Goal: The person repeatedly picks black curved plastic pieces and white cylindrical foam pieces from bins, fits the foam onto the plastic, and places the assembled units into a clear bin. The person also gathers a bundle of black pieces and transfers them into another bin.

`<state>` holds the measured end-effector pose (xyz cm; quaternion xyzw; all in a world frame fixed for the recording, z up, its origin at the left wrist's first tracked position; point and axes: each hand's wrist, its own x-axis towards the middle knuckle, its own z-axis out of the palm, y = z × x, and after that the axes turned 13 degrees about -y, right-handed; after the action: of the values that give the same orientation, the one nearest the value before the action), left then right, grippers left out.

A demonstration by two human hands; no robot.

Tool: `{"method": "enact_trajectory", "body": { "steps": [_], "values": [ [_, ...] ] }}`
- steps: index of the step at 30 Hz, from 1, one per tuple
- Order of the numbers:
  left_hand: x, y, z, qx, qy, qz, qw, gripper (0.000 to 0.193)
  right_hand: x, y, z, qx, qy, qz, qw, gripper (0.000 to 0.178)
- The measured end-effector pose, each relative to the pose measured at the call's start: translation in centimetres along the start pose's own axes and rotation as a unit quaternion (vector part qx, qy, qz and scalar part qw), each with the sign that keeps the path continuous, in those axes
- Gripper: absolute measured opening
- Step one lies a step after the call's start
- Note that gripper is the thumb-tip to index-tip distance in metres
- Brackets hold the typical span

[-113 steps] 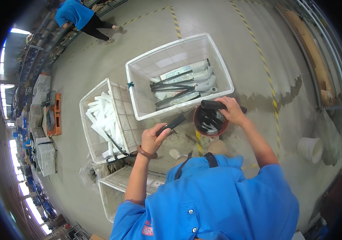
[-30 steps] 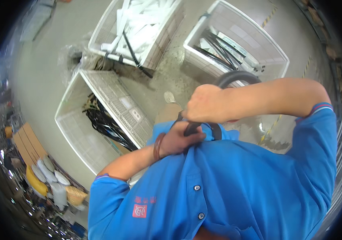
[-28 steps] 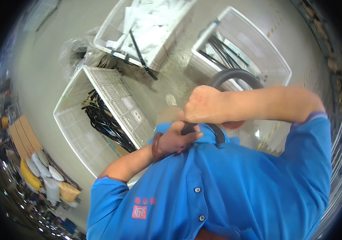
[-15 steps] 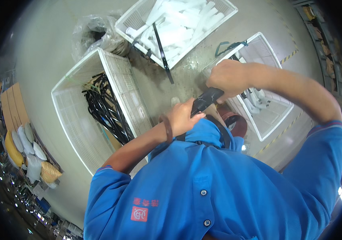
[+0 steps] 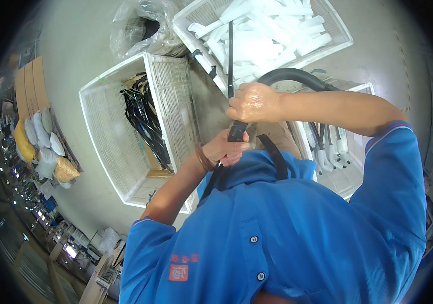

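My left hand (image 5: 228, 147) is closed round the lower end of a thick black foam tube (image 5: 297, 76), in front of my waist. Just above it, my right hand (image 5: 253, 103) grips the same tube in a fist. The back of this hand looks wet and shiny. From the right fist, the tube appears to arch away and to the right, partly hidden behind my right forearm. A narrow black strip (image 5: 230, 55) runs from the far white crate (image 5: 216, 76) toward my right knuckles; whether it touches them I cannot tell.
White pieces (image 5: 267, 38) fill the far crate. Black strips (image 5: 145, 124) lie in the left crate (image 5: 168, 111). At right, another white crate (image 5: 358, 169) holds white parts with black ends (image 5: 330, 152). A clear plastic bag (image 5: 130, 30) stands far left, and sacks (image 5: 44, 147) lie beyond.
Both hands have shifted left, the right one most, and are now close together, one above the other. The tube is now more upright, with its long arch showing. My view has turned slightly.
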<state>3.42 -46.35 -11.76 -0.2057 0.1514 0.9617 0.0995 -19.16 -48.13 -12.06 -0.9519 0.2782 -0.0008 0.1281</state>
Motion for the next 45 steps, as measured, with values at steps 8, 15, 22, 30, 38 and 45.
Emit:
{"method": "enact_trajectory", "body": {
  "steps": [8,15,22,30,38,45],
  "values": [
    [4.4,3.0,-10.2,-0.139,0.207,0.095,0.964,0.048,-1.9,16.2,13.0,0.218,0.173,0.14,0.95,0.04],
    [1.1,-1.8,-15.6,-0.207,0.326,0.139,0.912,0.048,-6.3,36.9,37.1,0.197,-0.112,0.607,0.761,0.063],
    [2.7,-0.8,-14.6,-0.177,0.354,0.129,0.909,0.049,-3.7,39.8,44.7,0.43,-0.021,0.647,0.629,0.073],
    [1.5,5.8,-10.2,-0.067,0.284,0.15,0.945,0.048,-14.5,16.1,28.9,0.425,0.308,0.549,0.65,0.054],
    [-2.3,8.0,-3.6,0.035,0.151,0.178,0.972,0.051,-22.3,8.6,14.3,0.117,0.274,0.643,0.706,0.059],
    [-8.0,2.5,-2.0,0.123,0.065,0.179,0.974,0.049,-20.2,-3.2,9.9,0.013,0.341,0.672,0.658,0.058]
  ]
}}
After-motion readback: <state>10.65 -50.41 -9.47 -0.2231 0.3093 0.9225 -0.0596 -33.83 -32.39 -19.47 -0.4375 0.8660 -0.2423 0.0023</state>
